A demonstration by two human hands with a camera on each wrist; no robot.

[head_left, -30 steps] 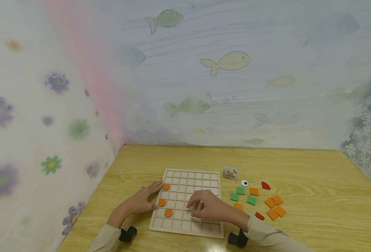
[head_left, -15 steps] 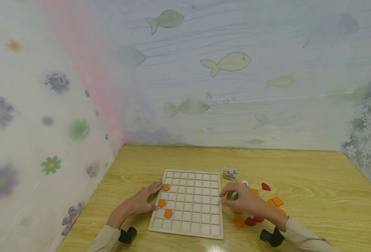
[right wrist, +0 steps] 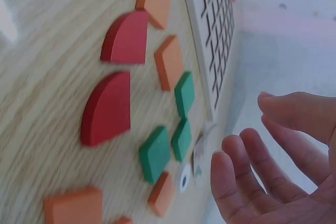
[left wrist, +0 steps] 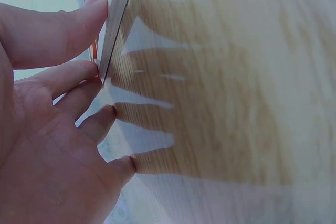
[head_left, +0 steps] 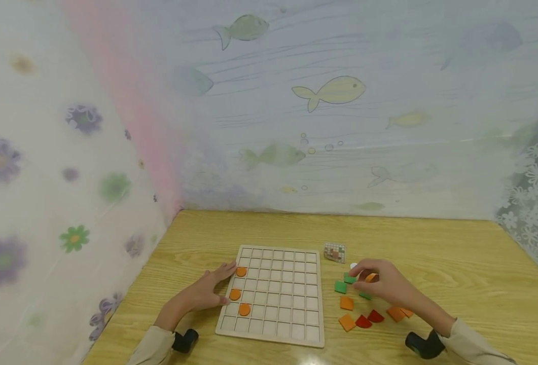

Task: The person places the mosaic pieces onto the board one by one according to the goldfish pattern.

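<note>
My left hand (head_left: 208, 290) rests at the left edge of a pale grid board (head_left: 291, 335), thumb and fingers spread. In the left wrist view its thumb and fingertips touch the board's rim (left wrist: 114, 30). Three orange round pieces (head_left: 244, 309) sit in cells on the board's left side. My right hand (head_left: 383, 281) hovers over loose pieces right of the board. In the right wrist view its fingers (right wrist: 223, 179) are parted with nothing between them. Near it lie green square tiles (head_left: 340, 287), orange square tiles (head_left: 347, 303) and red quarter-round pieces (head_left: 363, 322). The hand hides some pieces.
A small card with a grid picture (head_left: 334, 252) lies beyond the board's right side. A white eye piece (right wrist: 184, 177) lies near the green tiles. The wooden table (head_left: 456, 268) meets a fish-patterned curtain (head_left: 269, 167) at the back.
My right hand has moved right, from over the board to above the loose pieces, uncovering the board's right cells. My left hand has stayed at the board's edge.
</note>
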